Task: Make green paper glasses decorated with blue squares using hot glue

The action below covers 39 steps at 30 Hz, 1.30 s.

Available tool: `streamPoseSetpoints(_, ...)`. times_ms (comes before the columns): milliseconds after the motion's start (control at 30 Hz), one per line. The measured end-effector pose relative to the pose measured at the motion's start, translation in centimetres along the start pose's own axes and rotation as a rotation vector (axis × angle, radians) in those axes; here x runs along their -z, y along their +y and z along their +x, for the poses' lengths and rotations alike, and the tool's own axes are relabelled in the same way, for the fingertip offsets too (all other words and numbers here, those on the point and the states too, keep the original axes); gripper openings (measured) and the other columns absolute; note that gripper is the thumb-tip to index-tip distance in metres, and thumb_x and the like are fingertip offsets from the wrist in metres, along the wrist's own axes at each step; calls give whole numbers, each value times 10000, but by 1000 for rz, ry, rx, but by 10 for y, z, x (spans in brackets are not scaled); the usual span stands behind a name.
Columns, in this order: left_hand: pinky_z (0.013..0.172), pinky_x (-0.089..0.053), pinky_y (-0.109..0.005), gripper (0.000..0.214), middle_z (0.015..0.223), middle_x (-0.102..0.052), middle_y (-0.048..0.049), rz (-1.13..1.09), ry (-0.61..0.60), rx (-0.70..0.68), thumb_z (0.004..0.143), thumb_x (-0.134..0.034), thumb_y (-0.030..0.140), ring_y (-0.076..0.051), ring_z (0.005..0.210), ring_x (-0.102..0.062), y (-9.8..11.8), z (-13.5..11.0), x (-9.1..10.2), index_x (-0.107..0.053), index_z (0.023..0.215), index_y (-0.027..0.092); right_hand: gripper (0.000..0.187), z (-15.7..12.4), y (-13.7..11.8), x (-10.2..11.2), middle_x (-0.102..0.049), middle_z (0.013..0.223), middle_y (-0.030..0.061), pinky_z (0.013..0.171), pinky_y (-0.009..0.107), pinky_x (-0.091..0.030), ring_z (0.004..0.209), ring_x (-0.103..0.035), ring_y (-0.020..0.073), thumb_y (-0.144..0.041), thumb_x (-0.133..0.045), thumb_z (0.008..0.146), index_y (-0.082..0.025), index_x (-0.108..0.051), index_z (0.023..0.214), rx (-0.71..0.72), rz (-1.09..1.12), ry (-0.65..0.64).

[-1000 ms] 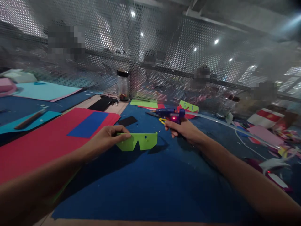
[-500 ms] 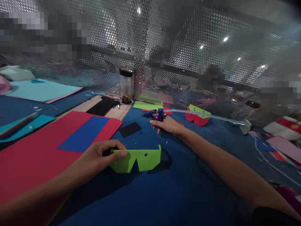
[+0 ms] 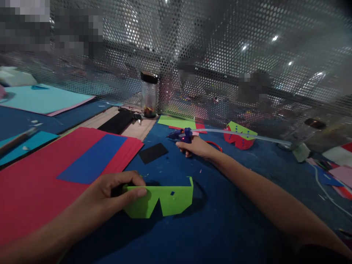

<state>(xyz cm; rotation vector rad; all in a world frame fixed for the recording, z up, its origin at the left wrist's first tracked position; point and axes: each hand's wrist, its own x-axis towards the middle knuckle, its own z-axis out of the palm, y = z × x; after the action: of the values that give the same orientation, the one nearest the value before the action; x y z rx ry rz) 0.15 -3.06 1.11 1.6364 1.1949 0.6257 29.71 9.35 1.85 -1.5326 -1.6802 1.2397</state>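
My left hand [image 3: 121, 192] pinches the left end of a lime-green paper cutout [image 3: 176, 201], shaped like glasses with a notch in its lower edge. One small blue diamond sits on its right half, and its right end is folded back. Farther off, my right hand [image 3: 196, 146] is closed around the handle of a blue glue gun [image 3: 183, 135], its nozzle pointing left and a red light lit. A long clear glue stick [image 3: 233, 134] runs out of its back to the right. Below the nozzle lies a black paper rectangle [image 3: 153, 153].
Red sheets [image 3: 35, 183] with a blue strip [image 3: 93, 157] lie at left. A lidded jar [image 3: 149, 95] stands by the perforated metal screen [image 3: 220, 66]. A green-and-red dotted cutout [image 3: 240, 135] and red scissors handle [image 3: 216, 145] lie beyond my right arm. Paper scraps [image 3: 341, 176] and a white cord [image 3: 321, 187] are at right.
The view has tilted and shifted slightly. The green cutout in my left hand sits lower in view. My right hand still holds the glue gun in nearly the same place.
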Motion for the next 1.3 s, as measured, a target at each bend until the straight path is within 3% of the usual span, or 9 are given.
streamPoseSetpoints(300, 594, -527, -235, 375, 745, -699, -13, -42, -5, -39, 898, -759, 595, -186, 684, -663, -2, 0, 0, -788, 784, 239, 245, 0, -4, -2, -689, 664, -33, 435, 163, -522, 445, -587, 63, -219, -769, 1019, -176, -630, 822, -24, -26, 10)
streamPoseSetpoints(667, 607, -487, -240, 360, 744, -676, -9, -85, 29, -5, 887, -769, 576, -170, 686, -633, -1, -2, -2, -777, 772, 235, 261, 1, -8, -4, -690, 646, -24, 420, 175, -515, 436, -572, 68, -242, -816, 984, -178, -634, 808, -44, -37, 20)
streamPoseSetpoints(1067, 602, -523, -250, 375, 735, -678, -14, -69, -40, -8, 905, -742, 593, -180, 678, -650, 0, 0, 0, -784, 792, 237, 231, 2, -9, -5, -693, 645, -36, 426, 171, -514, 431, -560, 67, -237, -817, 988, -183, -642, 847, -67, -34, 24)
streamPoseSetpoints(1300, 611, -511, -247, 397, 721, -656, -4, -104, 72, 55, 851, -773, 615, -175, 679, -626, 8, -6, -7, -758, 746, 233, 246, 1, -10, -5, -700, 651, -33, 428, 165, -498, 437, -557, 69, -280, -858, 958, -185, -644, 882, -74, -33, 31)
